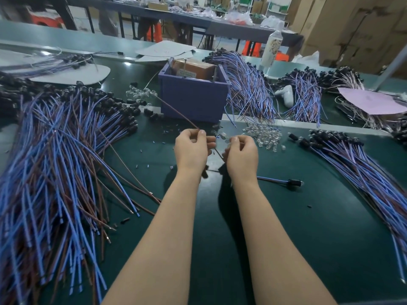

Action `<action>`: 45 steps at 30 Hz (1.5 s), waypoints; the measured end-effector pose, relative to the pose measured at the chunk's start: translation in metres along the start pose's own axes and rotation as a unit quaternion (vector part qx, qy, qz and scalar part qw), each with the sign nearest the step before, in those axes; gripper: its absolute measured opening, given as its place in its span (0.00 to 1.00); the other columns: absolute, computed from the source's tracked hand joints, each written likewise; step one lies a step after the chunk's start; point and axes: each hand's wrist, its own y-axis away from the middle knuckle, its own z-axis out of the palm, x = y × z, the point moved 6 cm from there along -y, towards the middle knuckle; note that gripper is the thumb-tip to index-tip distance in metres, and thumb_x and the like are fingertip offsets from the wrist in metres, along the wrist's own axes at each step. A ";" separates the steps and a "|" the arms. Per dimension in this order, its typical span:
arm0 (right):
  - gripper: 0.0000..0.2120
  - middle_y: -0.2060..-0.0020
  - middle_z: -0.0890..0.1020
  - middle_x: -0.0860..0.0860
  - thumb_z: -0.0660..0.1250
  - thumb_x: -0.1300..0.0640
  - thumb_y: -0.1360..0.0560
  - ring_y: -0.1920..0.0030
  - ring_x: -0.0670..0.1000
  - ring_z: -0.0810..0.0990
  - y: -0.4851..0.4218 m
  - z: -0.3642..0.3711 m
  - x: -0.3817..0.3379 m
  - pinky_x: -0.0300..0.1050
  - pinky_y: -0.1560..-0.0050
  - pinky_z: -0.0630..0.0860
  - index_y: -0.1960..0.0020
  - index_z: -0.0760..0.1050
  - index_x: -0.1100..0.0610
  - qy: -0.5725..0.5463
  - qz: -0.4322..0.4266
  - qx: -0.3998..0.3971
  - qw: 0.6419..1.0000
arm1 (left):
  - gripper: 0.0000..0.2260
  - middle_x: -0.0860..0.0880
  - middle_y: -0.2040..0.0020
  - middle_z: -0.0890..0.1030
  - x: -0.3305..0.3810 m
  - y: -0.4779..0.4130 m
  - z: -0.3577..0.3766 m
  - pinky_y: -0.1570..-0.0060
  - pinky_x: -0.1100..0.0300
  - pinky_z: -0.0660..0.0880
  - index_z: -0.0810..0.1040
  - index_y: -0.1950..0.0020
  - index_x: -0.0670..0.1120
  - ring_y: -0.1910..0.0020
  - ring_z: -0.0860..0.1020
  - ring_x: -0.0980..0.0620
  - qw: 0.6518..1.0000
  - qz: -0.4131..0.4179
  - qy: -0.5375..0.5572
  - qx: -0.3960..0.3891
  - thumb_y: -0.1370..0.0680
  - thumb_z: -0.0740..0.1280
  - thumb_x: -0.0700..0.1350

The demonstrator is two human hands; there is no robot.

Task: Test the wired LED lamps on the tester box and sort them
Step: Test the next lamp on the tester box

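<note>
1. The left hand (191, 148) pinches a brown wire (176, 112) between thumb and fingertips. From there the wire runs far and to the left, past the left corner of the tester box (193, 100).
2. The right hand (241, 153) is just beside the left one, with its fingers curled. The same wire passes from the left hand down into it, so it seems to grip the lower part. A small clear thing between the two hands is blurred; I cannot tell if it is the lamp head.
3. The purple tester box stands on the green surface (286, 227), just beyond the hands. Metal pins (214, 72) rise from its rim.
4. A big left pile (55, 161) of wired lamps covers the left side and a right pile (363, 164) lies at the right. Loose clear LEDs (262, 134) lie near the right hand. One single wired lamp (284, 181) lies alone, nearer than the right hand.
5. In my judgement, one lamp is being made ready and is not yet tested. The next move calls for bringing its bare wire ends to the pins, each end on its own contact, then watching for light before choosing a pile.
</note>
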 end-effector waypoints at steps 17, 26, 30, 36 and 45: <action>0.03 0.62 0.78 0.53 0.55 0.62 0.20 0.59 0.56 0.78 0.010 0.005 -0.004 0.54 0.51 0.76 0.52 0.67 0.57 -0.029 -0.031 0.032 0.999 | 0.17 0.47 0.57 0.81 0.016 0.006 -0.001 0.61 0.75 0.69 0.68 0.30 0.43 0.61 0.77 0.57 0.977 0.139 -0.157 0.049 0.19 0.56 0.38; 0.05 0.62 0.78 0.50 0.57 0.63 0.20 0.61 0.50 0.75 0.009 0.009 -0.007 0.35 0.63 0.65 0.47 0.70 0.58 0.018 -0.060 0.016 0.998 | 0.16 0.48 0.53 0.81 0.006 0.005 0.009 0.55 0.71 0.66 0.70 0.34 0.40 0.50 0.78 0.50 0.981 0.086 -0.172 0.006 0.21 0.59 0.36; 0.08 0.58 0.78 0.52 0.58 0.62 0.20 0.58 0.51 0.74 0.009 0.006 -0.006 0.35 0.60 0.64 0.48 0.74 0.63 0.028 -0.069 0.032 0.997 | 0.08 0.45 0.52 0.83 0.008 0.010 0.011 0.49 0.61 0.73 0.76 0.44 0.42 0.50 0.80 0.47 0.972 0.103 -0.209 -0.001 0.20 0.60 0.39; 0.11 0.55 0.82 0.56 0.59 0.62 0.21 0.54 0.55 0.78 0.009 0.005 -0.008 0.35 0.56 0.66 0.41 0.74 0.62 0.034 -0.088 0.042 0.995 | 0.06 0.51 0.64 0.80 0.014 0.011 0.002 0.50 0.54 0.75 0.75 0.47 0.43 0.56 0.80 0.46 0.974 0.124 -0.188 0.041 0.19 0.59 0.40; 0.24 0.54 0.82 0.60 0.58 0.66 0.23 0.53 0.59 0.77 0.011 0.012 -0.008 0.41 0.55 0.66 0.28 0.64 0.55 0.089 -0.095 -0.003 0.992 | 0.09 0.51 0.63 0.80 0.010 0.011 0.003 0.53 0.59 0.73 0.74 0.42 0.43 0.60 0.78 0.50 0.978 0.106 -0.177 0.036 0.19 0.59 0.40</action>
